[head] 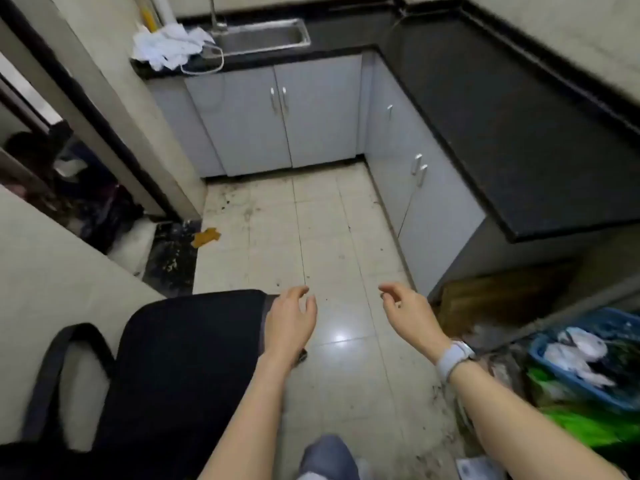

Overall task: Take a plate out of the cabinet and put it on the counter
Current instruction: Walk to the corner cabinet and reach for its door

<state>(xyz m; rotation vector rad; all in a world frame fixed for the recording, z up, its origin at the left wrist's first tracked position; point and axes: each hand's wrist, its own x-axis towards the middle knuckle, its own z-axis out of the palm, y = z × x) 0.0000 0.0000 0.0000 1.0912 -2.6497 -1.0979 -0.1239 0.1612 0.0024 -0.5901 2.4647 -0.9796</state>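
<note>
Grey lower cabinets run under an L-shaped black counter (512, 133). The far pair of cabinet doors (277, 119) and the right-hand doors (412, 181) are all closed, each with a metal handle. No plate is visible. My left hand (291, 320) hovers over the tiled floor with fingers apart and holds nothing. A little to its right, my right hand (405, 310), with a pale watch on the wrist, is also held out empty with loosely curled fingers. Both hands are well short of the cabinets.
A steel sink (263, 38) sits in the far counter, with crumpled white cloth (169, 46) beside it. A black office chair (180, 368) stands at my left. A blue basket (588, 355) and green bag lie at the right. An orange scrap (206, 237) lies on the dirty floor.
</note>
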